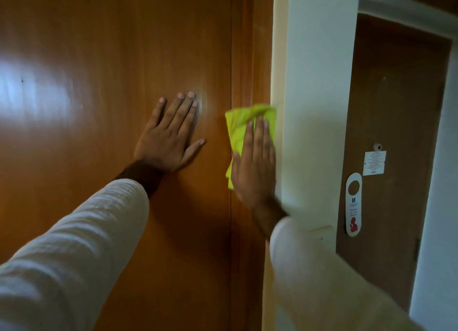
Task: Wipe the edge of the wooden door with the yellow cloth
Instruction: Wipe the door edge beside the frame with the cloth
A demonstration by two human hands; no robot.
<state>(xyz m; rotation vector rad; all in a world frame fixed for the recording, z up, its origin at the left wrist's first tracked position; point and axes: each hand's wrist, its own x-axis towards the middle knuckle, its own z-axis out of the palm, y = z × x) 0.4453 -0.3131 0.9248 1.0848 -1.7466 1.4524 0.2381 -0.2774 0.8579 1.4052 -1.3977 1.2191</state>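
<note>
A glossy orange-brown wooden door (99,58) fills the left of the head view, and its right edge strip (244,58) runs vertically beside a cream wall corner. My left hand (171,135) lies flat on the door face, fingers spread and pointing up, holding nothing. The folded yellow cloth (241,122) is pressed against the door's edge strip under my right hand (255,167), whose flat fingers cover the cloth's lower part. Both arms wear white sleeves.
A cream wall corner (312,107) stands right of the edge strip. Farther right is a second, darker door (396,95) with a white hanger tag (353,204), a small notice (374,162) and a peephole.
</note>
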